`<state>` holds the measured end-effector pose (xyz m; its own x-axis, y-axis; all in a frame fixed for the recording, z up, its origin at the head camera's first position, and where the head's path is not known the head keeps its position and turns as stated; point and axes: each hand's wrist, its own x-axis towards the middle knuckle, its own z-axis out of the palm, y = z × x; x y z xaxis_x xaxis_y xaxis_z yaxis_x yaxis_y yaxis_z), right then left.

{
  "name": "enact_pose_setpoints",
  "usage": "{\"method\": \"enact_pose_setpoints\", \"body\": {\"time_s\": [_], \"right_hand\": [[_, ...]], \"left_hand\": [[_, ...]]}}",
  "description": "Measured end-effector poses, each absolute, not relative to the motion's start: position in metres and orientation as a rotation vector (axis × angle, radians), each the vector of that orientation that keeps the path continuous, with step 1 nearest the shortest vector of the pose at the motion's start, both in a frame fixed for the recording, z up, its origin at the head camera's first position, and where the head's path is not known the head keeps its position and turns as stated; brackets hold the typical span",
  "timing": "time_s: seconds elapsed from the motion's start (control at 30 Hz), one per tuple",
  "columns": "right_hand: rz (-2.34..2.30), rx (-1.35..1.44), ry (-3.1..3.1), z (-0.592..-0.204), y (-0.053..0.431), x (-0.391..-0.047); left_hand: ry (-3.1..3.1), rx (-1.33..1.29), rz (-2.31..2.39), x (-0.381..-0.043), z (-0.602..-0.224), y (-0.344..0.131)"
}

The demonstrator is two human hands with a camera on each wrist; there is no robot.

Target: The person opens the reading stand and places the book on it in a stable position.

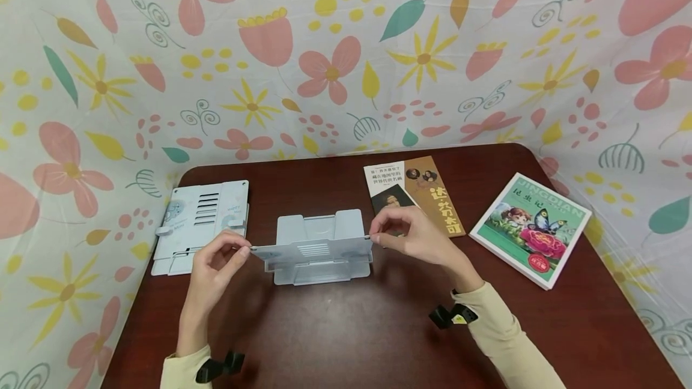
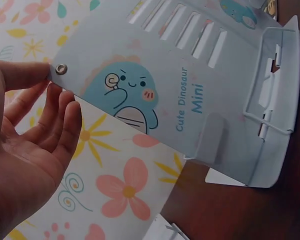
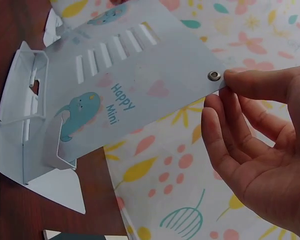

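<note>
At the center of the head view, a pale blue book stand (image 1: 313,249) stands on a dark red-brown table (image 1: 346,329), its slotted panel raised at a tilt above the base and held at both upper corners. To its left in the frame, a person's left hand (image 1: 209,276) pinches one corner between thumb and fingertips, the remaining fingers loosely bent. On the opposite side, the right hand (image 1: 416,236) grips the other corner in a matching pinch, its spare fingers likewise curved and holding nothing else. Close views from the wrists show a metal rivet (image 2: 62,69) beside the left thumb and a cartoon dinosaur (image 2: 122,95) near the words "Cute Dinosaur Mini," while "Happy Mini" (image 3: 118,103) reads across the panel's other half. Toward the left of the head view, a second stand (image 1: 184,230) of similar make lies folded flat on the table. Just behind the right hand, right of center, lies a brown-and-white book (image 1: 440,209); farther right, a green-covered book (image 1: 532,227) pictures a butterfly and a red flower. Pale sleeves (image 1: 503,329) enter from the lower edge, and a floral cloth (image 1: 324,125) fills the upper frame.
</note>
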<state>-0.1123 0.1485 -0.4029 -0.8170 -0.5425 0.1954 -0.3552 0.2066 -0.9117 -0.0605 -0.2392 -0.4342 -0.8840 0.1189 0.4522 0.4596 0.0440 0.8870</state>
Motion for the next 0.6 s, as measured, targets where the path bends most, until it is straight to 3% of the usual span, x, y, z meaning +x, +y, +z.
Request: {"method": "enact_pose_setpoints", "body": {"time_s": [0.3, 0.6], "right_hand": [[-1.683, -0.832, 2.342, -0.406, 0.147, -0.107], [-1.738, -0.871, 2.214, -0.408, 0.14, -0.103]], "left_hand": [[-2.048, -0.37, -1.998, -0.051, -0.445, -0.234], [-2.115, -0.139, -1.805, -0.065, -0.439, -0.229]]}}
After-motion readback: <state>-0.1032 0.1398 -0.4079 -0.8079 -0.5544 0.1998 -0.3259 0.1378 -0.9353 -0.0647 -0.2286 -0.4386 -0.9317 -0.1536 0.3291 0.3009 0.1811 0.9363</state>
